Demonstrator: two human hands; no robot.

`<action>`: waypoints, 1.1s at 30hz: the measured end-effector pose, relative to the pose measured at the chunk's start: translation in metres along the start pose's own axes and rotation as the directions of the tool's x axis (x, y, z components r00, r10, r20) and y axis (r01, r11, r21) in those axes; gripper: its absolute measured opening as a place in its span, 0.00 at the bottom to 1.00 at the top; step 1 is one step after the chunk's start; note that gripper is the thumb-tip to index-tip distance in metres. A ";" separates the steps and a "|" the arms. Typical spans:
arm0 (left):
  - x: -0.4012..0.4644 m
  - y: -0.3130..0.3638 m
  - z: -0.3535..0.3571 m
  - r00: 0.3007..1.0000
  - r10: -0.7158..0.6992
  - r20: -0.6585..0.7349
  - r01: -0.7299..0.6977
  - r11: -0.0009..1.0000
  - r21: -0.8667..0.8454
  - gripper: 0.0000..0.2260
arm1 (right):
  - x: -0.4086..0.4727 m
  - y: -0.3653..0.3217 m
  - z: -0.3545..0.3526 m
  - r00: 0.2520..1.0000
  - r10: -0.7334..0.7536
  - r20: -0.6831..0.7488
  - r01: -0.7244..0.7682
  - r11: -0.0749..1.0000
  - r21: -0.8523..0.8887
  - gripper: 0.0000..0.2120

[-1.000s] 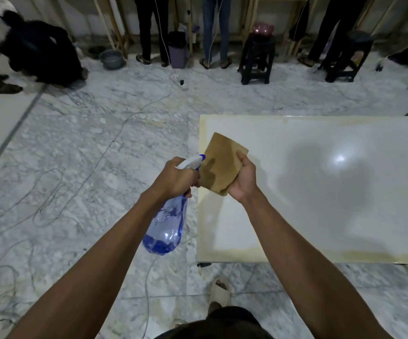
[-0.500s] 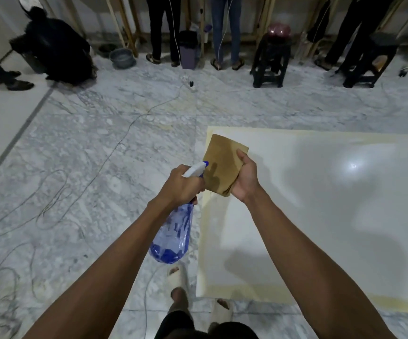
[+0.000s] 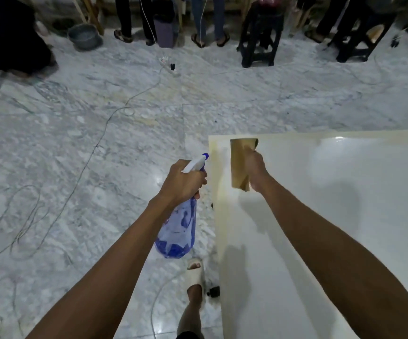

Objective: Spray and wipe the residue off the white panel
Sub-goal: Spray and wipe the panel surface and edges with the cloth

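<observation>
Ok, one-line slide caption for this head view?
Left hand grips a blue spray bottle while right hand holds a tan cloth over the white panel.

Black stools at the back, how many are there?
2. One black stool stands top centre-right. The other stool is further right, near the frame's corner. The top edge crops both, so more could be hidden.

Glossy white panel (image 3: 344, 216), veined marble floor (image 3: 76, 155)

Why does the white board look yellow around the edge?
That is the odd bit: a yellowish stain runs along the white panel's far and left edges, strongest near the corner where the right hand holds the brown cloth. It looks like residue.
</observation>
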State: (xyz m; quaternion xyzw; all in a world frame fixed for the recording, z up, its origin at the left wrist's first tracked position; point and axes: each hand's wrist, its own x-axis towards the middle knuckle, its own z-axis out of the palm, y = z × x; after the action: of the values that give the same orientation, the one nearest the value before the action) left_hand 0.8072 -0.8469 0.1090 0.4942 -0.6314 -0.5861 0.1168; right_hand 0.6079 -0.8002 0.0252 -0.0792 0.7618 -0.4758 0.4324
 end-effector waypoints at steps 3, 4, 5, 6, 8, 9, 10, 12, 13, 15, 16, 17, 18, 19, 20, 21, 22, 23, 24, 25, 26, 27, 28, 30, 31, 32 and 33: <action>0.052 -0.006 -0.022 1.000 0.003 -0.012 -0.003 1.000 -0.018 0.13 | 0.074 -0.033 0.025 0.933 -0.361 0.000 0.324 0.839 -0.437 0.17; 0.068 -0.009 -0.028 1.000 0.001 -0.015 -0.002 1.000 -0.018 0.13 | 0.102 -0.039 0.034 0.897 -0.440 0.045 0.382 0.720 -0.579 0.17; 0.081 -0.013 -0.033 1.000 -0.002 -0.018 0.002 1.000 -0.019 0.13 | 0.132 -0.038 0.042 0.880 -0.462 0.113 0.399 0.588 -0.703 0.19; 0.093 -0.017 -0.037 1.000 0.001 -0.027 -0.002 1.000 -0.022 0.12 | 0.162 -0.033 0.050 0.886 -0.419 0.199 0.394 0.452 -0.800 0.21; 0.111 -0.028 -0.043 0.999 -0.004 -0.034 0.003 1.000 -0.011 0.09 | 0.207 -0.008 0.063 0.879 -0.351 0.322 0.392 0.152 -0.907 0.25; 0.118 -0.035 -0.045 0.999 -0.012 -0.039 0.012 1.000 -0.002 0.08 | 0.224 0.009 0.068 0.828 -0.418 0.374 0.398 -0.031 -0.917 0.26; 0.124 -0.042 -0.047 0.999 -0.023 -0.044 0.023 1.000 0.004 0.08 | 0.237 0.025 0.071 0.826 -0.409 0.387 0.370 -0.123 -0.921 0.26; 0.130 -0.056 -0.050 0.998 -0.053 -0.044 0.053 0.999 -0.003 0.08 | 0.258 0.056 0.072 0.850 -0.340 0.402 0.429 0.003 -0.903 0.27; 0.130 -0.061 -0.050 0.997 -0.067 -0.040 0.067 0.998 -0.004 0.08 | 0.249 0.060 0.069 0.868 -0.294 0.399 0.406 -0.043 -0.913 0.27; 0.123 -0.064 -0.045 0.996 -0.085 -0.027 0.085 0.996 0.019 0.08 | 0.220 0.047 0.070 0.850 -0.360 0.384 0.408 -0.010 -0.913 0.27; 0.118 -0.064 -0.043 0.995 -0.091 -0.028 0.092 0.995 0.031 0.09 | 0.215 0.046 0.069 0.851 -0.355 0.388 0.433 0.054 -0.900 0.27; 0.113 -0.062 -0.040 0.995 -0.098 -0.034 0.099 0.994 0.034 0.09 | 0.212 0.046 0.069 0.855 -0.347 0.387 0.442 0.096 -0.892 0.27; 0.106 -0.061 -0.038 0.994 -0.104 -0.036 0.105 0.994 0.028 0.10 | 0.205 0.048 0.070 0.860 -0.345 0.376 0.433 0.102 -0.896 0.27; 0.098 -0.058 -0.035 0.994 -0.106 -0.034 0.107 0.994 0.023 0.10 | 0.200 0.052 0.070 0.860 -0.343 0.378 0.430 0.087 -0.899 0.27; 0.090 -0.057 -0.033 0.994 -0.103 -0.036 0.104 0.994 0.017 0.10 | 0.198 0.058 0.070 0.855 -0.352 0.380 0.429 0.072 -0.900 0.26; 0.082 -0.056 -0.030 0.994 -0.099 -0.040 0.099 0.995 0.010 0.10 | 0.195 0.061 0.070 0.848 -0.363 0.386 0.435 0.062 -0.898 0.26; 0.073 -0.055 -0.027 0.994 -0.096 -0.046 0.097 0.995 0.002 0.10 | 0.190 0.063 0.070 0.846 -0.360 0.393 0.440 0.056 -0.896 0.26; 0.063 -0.056 -0.025 0.994 -0.097 -0.055 0.096 0.995 -0.007 0.10 | 0.187 0.064 0.069 0.848 -0.342 0.405 0.448 0.053 -0.892 0.26; 0.054 -0.057 -0.022 0.993 -0.099 -0.067 0.098 0.995 -0.019 0.09 | 0.182 0.064 0.068 0.850 -0.327 0.413 0.452 0.050 -0.891 0.25; 0.044 -0.059 -0.020 0.991 -0.107 -0.080 0.105 0.994 -0.032 0.09 | 0.179 0.065 0.068 0.848 -0.322 0.422 0.455 0.031 -0.890 0.25; 0.036 -0.061 -0.018 0.989 -0.118 -0.090 0.115 0.992 -0.042 0.09 | 0.174 0.067 0.066 0.845 -0.320 0.427 0.456 0.016 -0.890 0.25; 0.028 -0.063 -0.016 0.987 -0.127 -0.096 0.123 0.991 -0.047 0.09 | 0.167 0.070 0.064 0.845 -0.317 0.430 0.460 0.022 -0.888 0.25; 0.020 -0.066 -0.015 0.986 -0.130 -0.104 0.125 0.991 -0.051 0.09 | 0.160 0.073 0.062 0.842 -0.315 0.438 0.476 0.052 -0.878 0.26; 0.008 -0.070 -0.015 0.985 -0.125 -0.117 0.120 0.992 -0.050 0.08 | 0.143 0.083 0.060 0.829 -0.322 0.457 0.509 0.094 -0.856 0.27; 0.003 -0.071 -0.013 0.986 -0.119 -0.117 0.115 0.992 -0.044 0.09 | 0.135 0.089 0.059 0.830 -0.322 0.457 0.504 0.078 -0.860 0.26; -0.002 -0.072 -0.011 0.987 -0.114 -0.114 0.111 0.993 -0.037 0.09 | 0.126 0.095 0.058 0.836 -0.313 0.450 0.487 0.050 -0.872 0.26; -0.006 -0.073 -0.009 0.987 -0.112 -0.112 0.109 0.994 -0.032 0.09 | 0.118 0.100 0.056 0.845 -0.301 0.443 0.474 0.035 -0.880 0.26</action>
State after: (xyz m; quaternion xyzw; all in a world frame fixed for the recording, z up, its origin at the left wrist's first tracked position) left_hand 0.8522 -0.8350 0.0520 0.5594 -0.5876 -0.5708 0.1264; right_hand 0.6061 -0.8461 -0.1329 -0.5715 0.7995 0.0351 0.1817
